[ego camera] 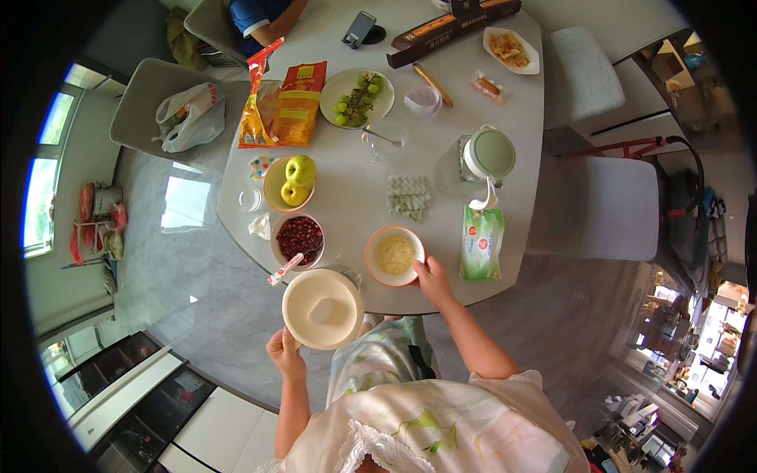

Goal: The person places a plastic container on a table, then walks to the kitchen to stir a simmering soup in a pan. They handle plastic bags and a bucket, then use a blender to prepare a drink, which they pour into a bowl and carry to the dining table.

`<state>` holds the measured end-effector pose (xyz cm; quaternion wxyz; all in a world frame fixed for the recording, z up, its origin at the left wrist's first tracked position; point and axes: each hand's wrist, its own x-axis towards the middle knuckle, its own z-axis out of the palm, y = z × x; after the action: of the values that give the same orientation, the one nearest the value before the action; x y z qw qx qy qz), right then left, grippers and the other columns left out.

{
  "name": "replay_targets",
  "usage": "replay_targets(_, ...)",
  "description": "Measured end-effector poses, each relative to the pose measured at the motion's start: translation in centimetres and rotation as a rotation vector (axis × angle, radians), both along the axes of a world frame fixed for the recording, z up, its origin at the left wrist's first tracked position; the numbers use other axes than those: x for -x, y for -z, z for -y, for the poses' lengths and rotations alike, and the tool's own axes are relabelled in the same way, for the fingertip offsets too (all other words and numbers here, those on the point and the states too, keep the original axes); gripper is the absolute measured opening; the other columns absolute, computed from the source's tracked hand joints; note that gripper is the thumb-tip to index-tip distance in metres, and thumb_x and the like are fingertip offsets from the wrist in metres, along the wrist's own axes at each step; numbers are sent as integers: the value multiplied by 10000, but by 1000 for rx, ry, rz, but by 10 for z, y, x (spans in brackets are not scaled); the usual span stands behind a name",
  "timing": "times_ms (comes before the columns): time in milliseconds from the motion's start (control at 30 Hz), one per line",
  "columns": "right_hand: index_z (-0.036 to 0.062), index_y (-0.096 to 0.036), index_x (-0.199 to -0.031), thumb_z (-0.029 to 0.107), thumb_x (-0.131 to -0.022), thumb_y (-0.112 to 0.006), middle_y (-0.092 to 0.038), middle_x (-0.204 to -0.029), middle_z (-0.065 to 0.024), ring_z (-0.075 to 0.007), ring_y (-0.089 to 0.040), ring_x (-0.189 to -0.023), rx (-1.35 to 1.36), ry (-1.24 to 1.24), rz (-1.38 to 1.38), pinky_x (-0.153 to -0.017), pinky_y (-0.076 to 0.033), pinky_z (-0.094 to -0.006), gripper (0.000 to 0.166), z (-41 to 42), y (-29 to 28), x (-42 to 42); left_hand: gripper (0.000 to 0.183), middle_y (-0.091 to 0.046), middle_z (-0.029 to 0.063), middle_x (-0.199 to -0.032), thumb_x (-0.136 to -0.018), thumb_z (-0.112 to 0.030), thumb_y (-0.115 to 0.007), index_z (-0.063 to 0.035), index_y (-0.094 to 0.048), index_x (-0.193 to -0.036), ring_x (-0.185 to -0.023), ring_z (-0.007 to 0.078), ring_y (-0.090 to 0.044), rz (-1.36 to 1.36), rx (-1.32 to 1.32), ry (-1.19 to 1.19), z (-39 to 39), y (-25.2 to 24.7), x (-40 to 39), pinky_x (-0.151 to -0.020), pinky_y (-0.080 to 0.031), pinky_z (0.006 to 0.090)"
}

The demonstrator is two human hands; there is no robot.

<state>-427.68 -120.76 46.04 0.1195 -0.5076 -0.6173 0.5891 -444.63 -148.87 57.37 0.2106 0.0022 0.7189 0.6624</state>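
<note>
My left hand [288,355] grips a cream-coloured lidded pitcher [323,308] by its handle side, close to the table's near edge. On the right, my right hand [433,282] holds the rim of an orange-rimmed white bowl [395,256] with pale yellow, crumbly food in it. Left of that bowl stands a bowl of pomegranate seeds [298,236], a spoon with a patterned handle [286,269] leaning out of it. Beyond it, another bowl holds a green apple [300,170] and a yellowish one [295,194]. A folded green cloth [408,197] lies farther back.
Toward the right are a wipes pack [482,243] and a green-lidded jug [492,155]. Farther back stand a clear glass cup [387,137], a plate of grapes [383,97], orange food bags [298,106] and a long dark box [455,29]. A person's arm [278,26] rests at the far edge.
</note>
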Motion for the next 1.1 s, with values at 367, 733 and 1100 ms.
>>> replay_targets(367, -3, -491, -840, 334, -967, -532, -521, -703, -135, -224, -519, -651, -214, -17, -26, -620, -432, -345, 362, 0, -15, -5, 291, -566, -20, -607, -951, -215, -584, -16, -652, -748, -482, 25, -404, -30, 99, 98, 17, -16, 3, -439, -263, 205)
replay_targets(733, -11, -509, -906, 207, -953, -525, -556, -800, -182, -317, -542, -724, -279, -72, -57, -669, -439, -393, 224, 1, -17, -8, 303, -562, -20, -605, -954, -215, -581, -15, -655, -739, -503, 31, -418, -52, 123, 163, 12, -22, 5, -466, -284, 213)
replay_targets(1100, 17, -469, -1355, 112, -945, -484, -582, -893, -200, -335, -580, -835, -354, -109, -149, -731, -471, -409, 421, 1, -65, 8, 398, -429, -68, -572, -939, -216, -624, -14, -547, -604, -549, 23, -341, -55, 220, 144, -7, -40, 10, -489, -267, 223)
